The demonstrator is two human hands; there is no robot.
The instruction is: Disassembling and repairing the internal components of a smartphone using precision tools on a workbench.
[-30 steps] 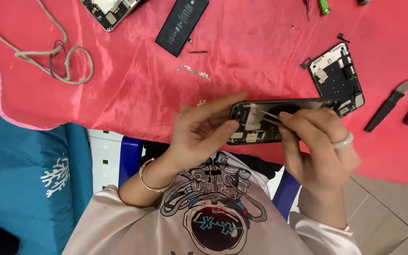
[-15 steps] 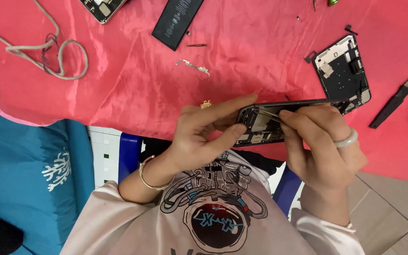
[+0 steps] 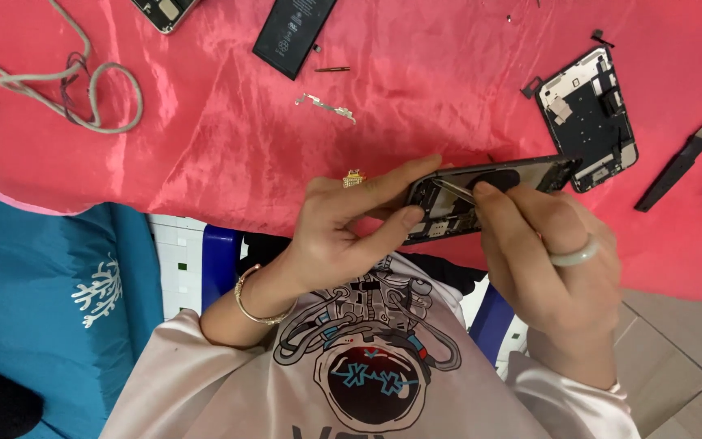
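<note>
A red satin cloth is covering the table, and everything is lying on it or being held just over its near edge. The opened phone housing is being held there, its long axis running roughly left to right and rising slightly toward the right, with its open inside facing up at the camera. The left hand is clamping the housing's left end, fingers stretched along the far edge and thumb pressing on the near edge. The right hand, wearing a pale ring, is pinching closed a pair of slim metal tweezers, whose tips are pointing left into the housing's left part, beside the left thumb. So the housing is sitting between the two hands, with most of its right half hidden behind the right fingers.

Further off, a second opened phone body is lying just beyond the housing's right end. A black battery is lying well apart at the top, and a looped grey cable is lying at the far left. A black pry tool is lying to the right. A small metal bracket and a tiny gold part are lying near the left fingers.
</note>
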